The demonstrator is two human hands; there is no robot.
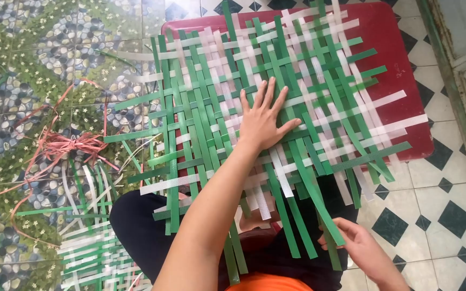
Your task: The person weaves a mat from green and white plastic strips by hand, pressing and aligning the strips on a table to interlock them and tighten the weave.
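A half-woven mat of green and white plastic strips (217, 108) lies over a red board (389, 48) and my lap. My left hand (264, 118) presses flat on the middle of the weave, fingers spread. My right hand (358, 242) is at the near right edge, fingers pinched on the lower end of a long green strip (314, 188) that runs diagonally up into the weave. Loose strip ends stick out on every side of the mat.
A pile of loose green and white strips (90, 248) lies on the floor at the lower left. Tangled pink cord (68, 145) sits to the left on pebble-patterned flooring. Black-and-white tiles (438, 215) run to the right, up to a door frame (459, 81).
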